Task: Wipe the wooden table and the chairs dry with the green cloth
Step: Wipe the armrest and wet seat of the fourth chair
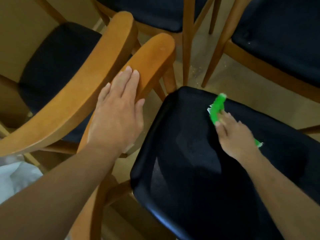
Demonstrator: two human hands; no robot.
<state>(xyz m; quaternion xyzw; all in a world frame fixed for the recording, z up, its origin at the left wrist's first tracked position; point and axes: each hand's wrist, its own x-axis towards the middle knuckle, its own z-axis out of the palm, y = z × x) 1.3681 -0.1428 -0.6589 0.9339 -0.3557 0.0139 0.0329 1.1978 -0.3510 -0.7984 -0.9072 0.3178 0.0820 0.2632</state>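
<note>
1. I can see four chairs, all with wooden frames and black seats.
2. The nearest chair has a big black seat (199, 161) right below the person.
3. The right hand (237, 137) is on that seat. Its fingers are curled round the green cloth (217, 108) and press it down on the black seat, near the far edge.
4. There is one green cloth. Most of it sticks out in front of the fingers, and a small green bit pokes out behind the hand. It looks blurry.
5. The left hand (119, 108) lies flat on the curved wooden back (152, 56) of the nearest chair. Its fingers are straight and close together, and it holds nothing.
6. A second chair (57, 70) stands to the left. Its curved wooden back sits just beside the first one.
7. A third chair (155, 13) is at the top, and only part of its seat shows.
8. A fourth chair (280, 37) is at the top right.
9. Something white and crumpled (15, 177) sits at the bottom left. I cannot tell what it is.
10. The floor (199, 71) between the chairs is pale brown with tiny white specks on it.
</note>
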